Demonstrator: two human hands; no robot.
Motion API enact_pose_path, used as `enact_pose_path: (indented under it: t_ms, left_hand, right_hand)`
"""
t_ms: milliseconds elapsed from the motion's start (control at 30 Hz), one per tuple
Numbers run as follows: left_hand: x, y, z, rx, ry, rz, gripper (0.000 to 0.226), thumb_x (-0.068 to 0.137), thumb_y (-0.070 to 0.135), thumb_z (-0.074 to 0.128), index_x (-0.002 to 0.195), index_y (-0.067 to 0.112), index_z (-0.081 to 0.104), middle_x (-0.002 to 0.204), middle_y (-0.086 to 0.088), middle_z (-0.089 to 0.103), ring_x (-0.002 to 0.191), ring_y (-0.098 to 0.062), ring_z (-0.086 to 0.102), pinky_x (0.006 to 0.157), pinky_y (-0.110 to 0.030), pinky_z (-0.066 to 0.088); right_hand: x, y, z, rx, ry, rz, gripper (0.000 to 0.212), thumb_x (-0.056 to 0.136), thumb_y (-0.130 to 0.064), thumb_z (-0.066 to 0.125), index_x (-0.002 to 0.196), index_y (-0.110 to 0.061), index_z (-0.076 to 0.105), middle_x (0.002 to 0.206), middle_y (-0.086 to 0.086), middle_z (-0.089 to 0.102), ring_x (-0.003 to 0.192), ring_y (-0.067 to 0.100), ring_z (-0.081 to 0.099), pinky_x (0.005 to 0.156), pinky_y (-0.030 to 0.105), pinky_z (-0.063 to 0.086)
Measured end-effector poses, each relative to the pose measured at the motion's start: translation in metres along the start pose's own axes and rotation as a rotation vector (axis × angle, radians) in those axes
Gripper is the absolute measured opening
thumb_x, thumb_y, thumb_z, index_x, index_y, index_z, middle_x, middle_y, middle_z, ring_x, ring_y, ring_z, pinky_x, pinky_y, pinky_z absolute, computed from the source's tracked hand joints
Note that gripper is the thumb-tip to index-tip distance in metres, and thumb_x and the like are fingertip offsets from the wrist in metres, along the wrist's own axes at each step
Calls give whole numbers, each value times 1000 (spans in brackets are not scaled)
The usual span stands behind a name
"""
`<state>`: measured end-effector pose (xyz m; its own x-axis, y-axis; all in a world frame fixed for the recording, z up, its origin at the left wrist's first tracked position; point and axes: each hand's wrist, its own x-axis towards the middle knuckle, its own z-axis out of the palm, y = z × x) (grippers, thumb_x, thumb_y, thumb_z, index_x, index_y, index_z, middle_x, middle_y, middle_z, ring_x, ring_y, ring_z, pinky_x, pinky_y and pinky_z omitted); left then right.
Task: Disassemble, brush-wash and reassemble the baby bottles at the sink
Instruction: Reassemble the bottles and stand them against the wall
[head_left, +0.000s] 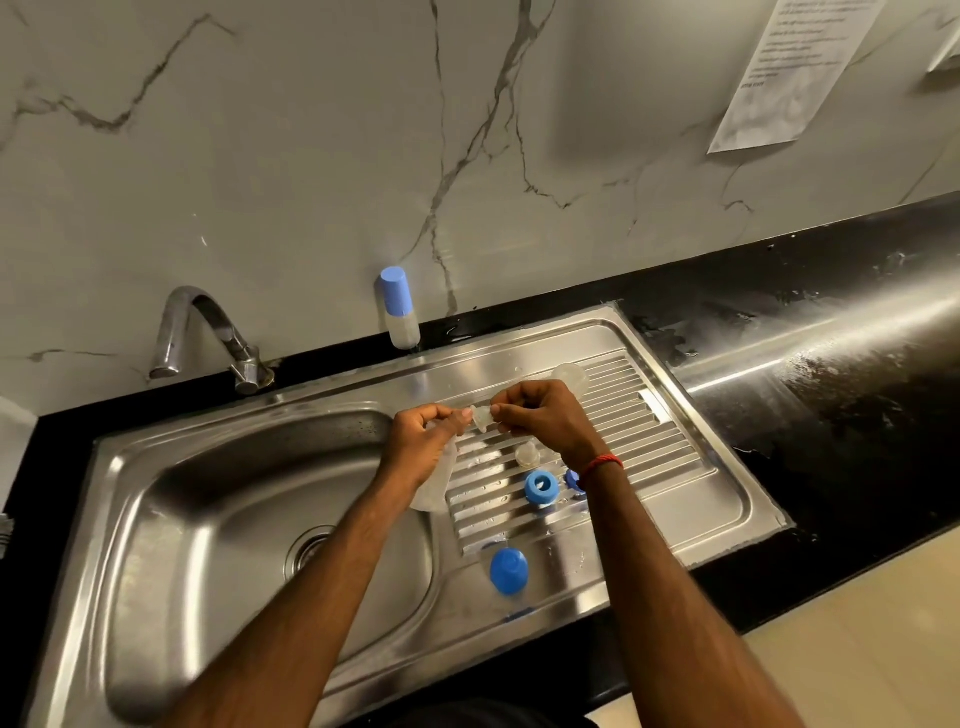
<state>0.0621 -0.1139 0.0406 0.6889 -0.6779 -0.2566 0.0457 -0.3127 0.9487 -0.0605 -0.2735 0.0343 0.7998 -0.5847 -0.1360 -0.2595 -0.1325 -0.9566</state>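
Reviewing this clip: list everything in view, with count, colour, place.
faucet: 1, chrome, behind basin
capped bottle: 1, clear with blue cap, at wall
open bottle: 1, clear, in left hand
held teat: 1, clear, pinched by right hand
loose teat: 1, clear, on drainboard
rings: 2, blue, drainboard, one partly behind right wrist
loose cap: 1, blue, front of drainboard
dome: 1, clear, behind right hand
paper: 1, white, wall, upper right
left hand: 1, grips open bottle
right hand: 1, pinches held teat

Glossy steel sink (156, 499), wet granite counter (857, 415)
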Motion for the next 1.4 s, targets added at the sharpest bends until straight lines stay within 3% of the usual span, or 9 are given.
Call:
enact_pose_path:
  t_ms: [367,467,533,600,700,900,1100,1233,1400]
  left_hand:
    - [1,-5,-11,-185,-59,-116,21,85,25,77,96,7,76,92,-13,75,87,-32,67,81,-46,58]
    - [4,-6,-17,-208,-45,-110,24,84,28,79,95,7,76,92,-14,75,86,-32,67,82,-48,56]
    - [4,-7,-19,-233,-35,-110,27,84,27,78,99,5,75,95,-17,74,85,-29,67,73,-40,58]
    - [4,-9,-20,-251,-30,-106,30,85,26,78,103,2,73,99,-20,73,86,-27,67,68,-33,56]
    - [6,-13,-21,-266,-19,-114,28,85,25,77,102,3,73,100,-22,72,87,-28,67,73,-36,57]
    - [7,-10,-24,-294,-6,-105,28,86,23,76,103,1,72,92,-15,73,83,-25,70,62,-28,57]
    - [8,-13,-28,-295,9,-109,27,85,25,77,102,5,74,99,-20,73,82,-24,69,64,-29,57]
    - [6,-12,-27,-294,13,-101,25,86,24,76,102,4,74,95,-16,74,82,-22,69,64,-28,58]
    - [0,-7,-26,-300,14,-95,25,87,23,76,103,3,73,91,-9,77,75,-16,72,61,-27,57]
  right_hand:
    - [0,-8,-6,-28,-74,26,21,92,-25,67,106,-11,70,96,13,74,84,19,71,78,29,58]
    - [3,4,-23,-318,55,72,26,93,-33,67,107,-12,70,102,9,72,87,14,67,78,29,54]
    - [4,15,-36,-559,104,166,29,90,-36,70,110,-14,70,111,9,69,96,19,65,88,35,54]
    - [1,23,-45,-778,75,296,36,86,-34,76,117,-17,69,121,11,66,106,24,62,95,40,51]
    - [-7,29,-47,-939,-17,434,49,77,-27,84,123,-20,66,125,11,64,110,28,62,97,43,52]
    - [-15,40,-34,-991,-97,481,48,76,-10,82,121,-16,67,121,9,65,111,26,61,99,42,50]
    - [-14,50,-28,-1000,4,455,31,76,-10,82,105,-13,71,106,8,69,98,23,64,94,41,54]
    - [-8,44,-34,-914,23,434,36,77,-12,82,111,-11,70,108,10,70,98,24,66,93,42,55]
    - [0,-10,-50,-669,-56,143,38,82,-15,79,118,-14,66,122,7,64,108,19,61,94,32,51]
